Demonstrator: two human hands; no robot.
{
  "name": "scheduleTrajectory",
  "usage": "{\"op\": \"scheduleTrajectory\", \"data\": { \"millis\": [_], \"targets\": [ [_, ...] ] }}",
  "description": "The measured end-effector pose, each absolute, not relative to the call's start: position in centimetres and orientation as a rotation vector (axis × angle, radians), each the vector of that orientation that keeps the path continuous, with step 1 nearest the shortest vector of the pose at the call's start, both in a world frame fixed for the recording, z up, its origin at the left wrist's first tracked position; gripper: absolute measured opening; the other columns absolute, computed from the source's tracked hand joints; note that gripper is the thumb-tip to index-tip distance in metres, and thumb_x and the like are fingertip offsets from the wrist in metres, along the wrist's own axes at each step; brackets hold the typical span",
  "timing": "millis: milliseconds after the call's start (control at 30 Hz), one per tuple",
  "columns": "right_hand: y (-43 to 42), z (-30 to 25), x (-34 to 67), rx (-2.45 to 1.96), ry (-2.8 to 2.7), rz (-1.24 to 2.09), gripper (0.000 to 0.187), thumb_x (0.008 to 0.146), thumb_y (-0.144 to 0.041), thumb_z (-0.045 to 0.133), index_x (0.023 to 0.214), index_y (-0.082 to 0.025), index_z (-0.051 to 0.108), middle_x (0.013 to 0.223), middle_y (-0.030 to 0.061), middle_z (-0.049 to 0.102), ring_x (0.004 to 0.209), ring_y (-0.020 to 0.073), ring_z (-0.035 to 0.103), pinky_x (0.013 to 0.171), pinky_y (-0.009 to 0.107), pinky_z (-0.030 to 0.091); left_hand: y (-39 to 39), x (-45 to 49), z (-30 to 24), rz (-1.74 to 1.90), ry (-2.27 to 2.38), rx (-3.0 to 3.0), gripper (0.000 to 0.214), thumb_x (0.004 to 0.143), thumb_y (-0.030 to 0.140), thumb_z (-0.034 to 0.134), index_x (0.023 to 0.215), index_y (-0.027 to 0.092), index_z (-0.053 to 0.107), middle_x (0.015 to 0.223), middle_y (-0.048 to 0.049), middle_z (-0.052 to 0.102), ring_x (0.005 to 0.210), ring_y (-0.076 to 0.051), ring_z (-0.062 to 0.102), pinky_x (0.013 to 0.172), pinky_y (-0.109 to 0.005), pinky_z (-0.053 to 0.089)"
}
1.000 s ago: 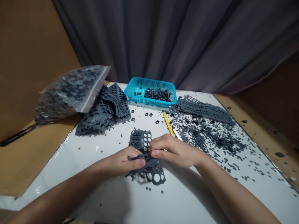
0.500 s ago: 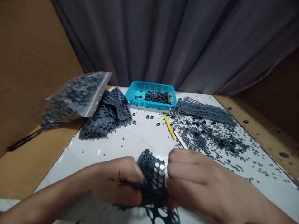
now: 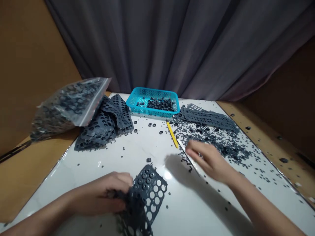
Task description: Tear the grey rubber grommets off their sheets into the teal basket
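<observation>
1 clear zip bag (image 3: 85, 115), packed with dark rings (image 3: 78, 96); lower contents hard to make out. Left hand (image 3: 105, 193) pinching dark perforated sheet (image 3: 144, 189), low centre; its near end blurred, cut off by frame. Farther back, 1 blue basket (image 3: 152, 113): small dark pieces (image 3: 161, 105), mostly toward right. Right hand (image 3: 210, 160) curled, near scattered bits (image 3: 228, 150); fingertips unclear, cannot tell if holding anything.
</observation>
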State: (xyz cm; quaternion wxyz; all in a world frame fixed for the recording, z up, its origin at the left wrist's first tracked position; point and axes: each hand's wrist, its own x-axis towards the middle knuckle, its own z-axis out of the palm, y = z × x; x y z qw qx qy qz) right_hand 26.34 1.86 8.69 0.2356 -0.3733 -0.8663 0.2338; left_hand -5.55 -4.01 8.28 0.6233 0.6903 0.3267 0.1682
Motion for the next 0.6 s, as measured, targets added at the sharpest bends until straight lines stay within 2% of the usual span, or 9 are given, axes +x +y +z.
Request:
{"op": "scheduleTrajectory", "data": {
  "millis": [100, 167, 200, 267, 367, 467, 600],
  "targets": [
    [8.5, 8.7, 25.8, -1.218, -2.259, 0.583, 0.019, 0.087, -0.033, 0.049, 0.075, -0.018, 0.05, 0.065, -0.0002, 0.051, 0.056, 0.0105, 0.044, 0.053, 0.023, 0.035, -3.8, -5.7, 8.4, 0.417, 0.886, 1.426, 0.022, 0.08, 0.034, 0.055, 0.08, 0.016, 0.068, 0.098, -0.008, 0.061, 0.088, -0.021, 0.056, 0.078, -0.028, 0.043],
    [13.3, 8.9, 24.7, -1.213, -2.157, 0.534, 0.014, 0.081, -0.03, 0.057, 0.077, -0.017, 0.053, 0.064, -0.0012, 0.051, 0.056, 0.0104, 0.043, 0.056, 0.024, 0.035, -3.5, -5.9, 8.1, 0.582, 1.017, 1.201, 0.025, 0.077, 0.037, 0.059, 0.091, 0.017, 0.067, 0.099, -0.0078, 0.064, 0.09, -0.022, 0.058, 0.08, -0.029, 0.044],
    [15.6, 8.9, 24.0, -1.207, -2.097, 0.525, 0.011, 0.077, -0.026, 0.06, 0.08, -0.016, 0.055, 0.067, -0.0009, 0.052, 0.059, 0.0108, 0.044, 0.059, 0.024, 0.036, -3.4, -5.9, 7.9, 0.683, 1.074, 1.077, 0.028, 0.074, 0.037, 0.063, 0.094, 0.018, 0.066, 0.094, -0.0067, 0.066, 0.086, -0.021, 0.059, 0.077, -0.029, 0.046],
    [19.5, 8.6, 22.4, -1.24, -1.96, 0.589, 0.013, 0.069, -0.017, 0.065, 0.08, -0.016, 0.059, 0.071, -0.0004, 0.055, 0.063, 0.0113, 0.045, 0.064, 0.025, 0.036, -2.8, -5.6, 7.7, 0.892, 1.14, 0.857, 0.026, 0.066, 0.036, 0.069, 0.084, 0.018, 0.066, 0.077, -0.0028, 0.066, 0.069, -0.017, 0.06, 0.064, -0.025, 0.048],
    [23.3, 7.5, 20.5, -1.311, -1.801, 0.719, 0.009, 0.06, -0.011, 0.067, 0.066, -0.015, 0.062, 0.062, -0.0015, 0.053, 0.062, 0.012, 0.044, 0.067, 0.027, 0.036, -1.8, -4.5, 8.0, 1.095, 1.098, 0.697, 0.02, 0.059, 0.03, 0.072, 0.065, 0.016, 0.059, 0.057, 0.0025, 0.057, 0.049, -0.01, 0.052, 0.046, -0.019, 0.043],
    [24.6, 6.9, 19.5, -1.29, -1.733, 0.835, 0.008, 0.059, -0.017, 0.069, 0.059, -0.015, 0.061, 0.053, -0.0023, 0.051, 0.056, 0.0113, 0.043, 0.062, 0.027, 0.036, -0.4, -3.2, 9.0, 1.153, 0.987, 0.67, 0.018, 0.058, 0.026, 0.071, 0.063, 0.015, 0.058, 0.053, 0.0039, 0.053, 0.044, -0.008, 0.05, 0.043, -0.018, 0.043],
    [23.7, 7.7, 19.6, -1.155, -1.637, 1.038, 0.021, 0.058, -0.033, 0.072, 0.064, -0.015, 0.062, 0.055, -0.0014, 0.055, 0.052, 0.0093, 0.044, 0.056, 0.025, 0.037, 2.1, -2.1, 11.3, 1.226, 0.892, 0.684, 0.021, 0.054, 0.024, 0.073, 0.06, 0.015, 0.055, 0.049, 0.0053, 0.051, 0.039, -0.006, 0.046, 0.038, -0.016, 0.041]
  ]
}}
